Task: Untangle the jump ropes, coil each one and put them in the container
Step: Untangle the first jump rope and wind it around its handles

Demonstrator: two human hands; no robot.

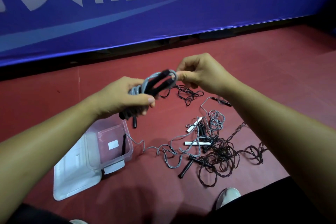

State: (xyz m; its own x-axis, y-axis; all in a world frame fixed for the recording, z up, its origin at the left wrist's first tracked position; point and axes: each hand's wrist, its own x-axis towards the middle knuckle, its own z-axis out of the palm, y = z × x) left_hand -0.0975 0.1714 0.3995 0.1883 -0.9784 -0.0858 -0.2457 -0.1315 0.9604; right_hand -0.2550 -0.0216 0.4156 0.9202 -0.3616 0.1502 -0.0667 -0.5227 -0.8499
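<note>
1. Two hands are held close together above the red floor [272, 63]. A grey coiled rope [156, 80] with black handles is gripped round its middle by the left hand [125, 96]. The loop at its far end is pinched by the right hand [201, 74].
2. The step is judged to be the finishing of this coil. The loops are best kept equal in length and clamped firmly by the left hand. The last turn is best wound round the waist of the bundle and tucked under, so that nothing springs open once it is released.
3. The container [130, 148] is found on the floor just below the left hand, with its lid [76, 174] lying against its near side. A black handle [124, 143] is leant inside it, and a grey cord [171, 162] trails out toward the tangle [223, 154]. The bundle is best set down so that this cord is not caught.
4. The other ropes, among them white handles [193, 123] and a thin dark cord, are left in that tangle on the right, well apart from the hands.
5. Much of the bundle is smeared by motion blur, so the number of turns cannot be counted. The left fingers are hidden behind it. It cannot be told whether the small dark cord pile [189, 94] under the right hand is joined to anything held. The number of ropes in the tangle cannot be made out.
</note>
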